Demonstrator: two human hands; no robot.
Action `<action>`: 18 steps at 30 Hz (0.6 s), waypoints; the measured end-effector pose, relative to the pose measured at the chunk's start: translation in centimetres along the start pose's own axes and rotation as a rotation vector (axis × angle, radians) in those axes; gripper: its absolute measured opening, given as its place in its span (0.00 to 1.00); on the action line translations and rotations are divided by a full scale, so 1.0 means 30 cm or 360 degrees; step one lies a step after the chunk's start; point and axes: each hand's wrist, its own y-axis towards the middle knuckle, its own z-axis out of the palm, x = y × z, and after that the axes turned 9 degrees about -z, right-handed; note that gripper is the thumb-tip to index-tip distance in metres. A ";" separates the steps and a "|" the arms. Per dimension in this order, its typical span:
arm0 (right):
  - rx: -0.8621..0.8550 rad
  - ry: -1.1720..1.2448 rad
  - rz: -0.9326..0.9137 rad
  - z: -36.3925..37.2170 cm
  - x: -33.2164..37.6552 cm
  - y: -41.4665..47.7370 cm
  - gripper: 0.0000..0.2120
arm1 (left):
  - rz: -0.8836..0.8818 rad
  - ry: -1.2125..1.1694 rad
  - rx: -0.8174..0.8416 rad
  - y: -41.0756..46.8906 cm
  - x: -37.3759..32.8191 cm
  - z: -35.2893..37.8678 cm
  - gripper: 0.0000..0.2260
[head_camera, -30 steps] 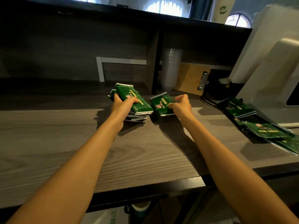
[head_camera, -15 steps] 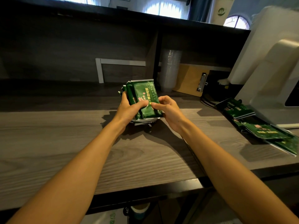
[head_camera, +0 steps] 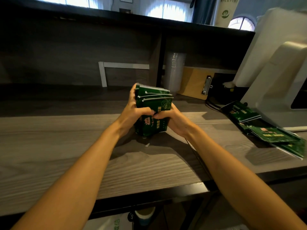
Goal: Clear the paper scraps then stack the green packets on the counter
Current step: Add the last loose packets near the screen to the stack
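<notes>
Bundle of green packets (head_camera: 154, 100) gripped upright over the middle of the table (head_camera: 66, 146)

The left hand (head_camera: 132, 113) and right hand (head_camera: 172, 120) each curl round the bundle from their own side, thumbs meeting on its near face. Can't tell if the bottom edge touches the wood. A tiny white scrap (head_camera: 147, 144) lies just near of it, and loose green packets (head_camera: 272, 135) sit well apart at the right.

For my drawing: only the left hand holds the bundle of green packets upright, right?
No. The head view shows both the left hand and the right hand gripping the bundle of green packets upright.
</notes>
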 end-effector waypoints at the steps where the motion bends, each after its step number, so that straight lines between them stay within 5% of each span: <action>1: 0.0026 0.0016 0.0003 -0.001 0.000 -0.002 0.46 | 0.0000 -0.0039 -0.0014 -0.002 -0.002 0.002 0.51; 10: 0.0003 0.0195 0.0013 0.026 -0.008 -0.026 0.33 | 0.0026 -0.0206 -0.0055 -0.006 0.021 0.041 0.59; 18: -0.0103 0.0118 0.0062 0.029 -0.014 -0.021 0.40 | 0.0003 -0.0208 -0.0074 -0.010 0.022 0.066 0.33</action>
